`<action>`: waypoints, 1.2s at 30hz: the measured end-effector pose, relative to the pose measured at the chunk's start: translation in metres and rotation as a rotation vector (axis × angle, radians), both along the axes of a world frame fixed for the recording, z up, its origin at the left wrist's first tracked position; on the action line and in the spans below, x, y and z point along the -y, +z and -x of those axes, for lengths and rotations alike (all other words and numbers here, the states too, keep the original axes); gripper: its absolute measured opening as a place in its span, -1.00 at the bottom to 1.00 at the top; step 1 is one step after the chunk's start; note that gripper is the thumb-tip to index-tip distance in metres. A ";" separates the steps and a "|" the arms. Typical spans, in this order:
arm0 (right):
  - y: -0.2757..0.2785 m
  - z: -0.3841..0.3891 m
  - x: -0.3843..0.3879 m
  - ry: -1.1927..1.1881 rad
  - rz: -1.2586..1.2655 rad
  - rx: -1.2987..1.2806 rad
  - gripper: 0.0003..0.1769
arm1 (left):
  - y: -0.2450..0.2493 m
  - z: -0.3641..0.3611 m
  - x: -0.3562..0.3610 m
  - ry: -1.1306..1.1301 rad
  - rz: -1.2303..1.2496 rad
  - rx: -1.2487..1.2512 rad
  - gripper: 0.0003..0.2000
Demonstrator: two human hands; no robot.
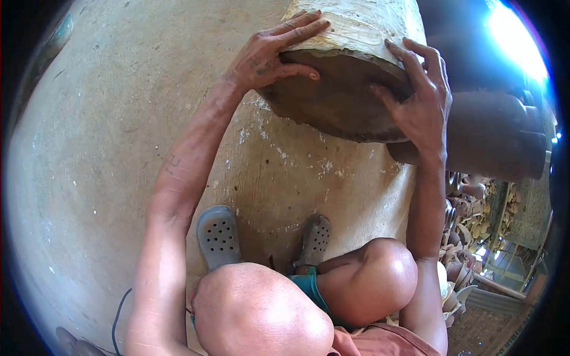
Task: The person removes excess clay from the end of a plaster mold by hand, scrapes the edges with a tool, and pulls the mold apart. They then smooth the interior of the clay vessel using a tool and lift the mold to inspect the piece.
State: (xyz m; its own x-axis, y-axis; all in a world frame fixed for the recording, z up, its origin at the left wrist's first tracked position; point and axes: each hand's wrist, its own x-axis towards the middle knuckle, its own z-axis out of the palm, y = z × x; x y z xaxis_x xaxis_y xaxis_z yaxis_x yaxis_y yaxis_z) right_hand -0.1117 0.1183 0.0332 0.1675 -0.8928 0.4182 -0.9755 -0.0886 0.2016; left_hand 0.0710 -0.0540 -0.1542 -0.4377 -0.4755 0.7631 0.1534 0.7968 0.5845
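the left hand and right hand held the pale cylinder between them, thumbs spread from fingers across its near rim and over the dark end below, where even pressure from both sides seemed likeliest to keep it steady

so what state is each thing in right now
Pale drum, held between both hands, dark end in view
Left grip, closed over the drum's rim
Right grip, closed over the rim opposite
Left clog, on the floor
Right clog, on the floor
Cord, loose, curved
Floor, marked with white patches
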 end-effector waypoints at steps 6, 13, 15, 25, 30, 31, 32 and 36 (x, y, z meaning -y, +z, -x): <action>0.001 -0.006 -0.003 -0.026 -0.035 0.006 -0.16 | -0.004 -0.002 0.005 -0.007 -0.013 0.062 -0.14; 0.002 -0.007 -0.006 -0.041 -0.043 -0.028 -0.11 | 0.021 0.007 -0.016 0.106 0.009 0.001 -0.10; 0.002 -0.008 -0.004 -0.043 -0.042 -0.026 -0.12 | 0.020 0.010 -0.017 0.149 0.002 -0.037 -0.17; 0.003 -0.009 -0.005 -0.050 -0.058 -0.029 -0.12 | 0.022 0.013 -0.019 0.261 0.053 -0.006 -0.18; 0.002 -0.007 -0.005 -0.058 -0.060 -0.019 -0.12 | 0.028 0.019 -0.023 0.285 0.023 -0.014 -0.17; 0.001 -0.007 -0.006 -0.050 -0.051 -0.024 -0.12 | 0.028 0.018 -0.027 0.301 0.004 0.012 -0.13; 0.000 -0.006 -0.007 -0.054 -0.057 -0.020 -0.12 | 0.029 0.016 -0.031 0.315 -0.016 0.039 -0.08; 0.002 -0.011 -0.005 -0.039 -0.048 -0.031 -0.14 | 0.047 0.001 -0.036 0.218 -0.123 0.115 -0.20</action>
State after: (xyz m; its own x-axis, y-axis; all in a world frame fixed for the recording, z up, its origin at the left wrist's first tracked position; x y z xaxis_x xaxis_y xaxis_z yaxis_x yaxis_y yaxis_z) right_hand -0.1011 0.1233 0.0352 0.1449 -0.9179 0.3694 -0.9716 -0.0614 0.2285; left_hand 0.0703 -0.0177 -0.1070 -0.3949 -0.6541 0.6451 -0.0870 0.7257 0.6825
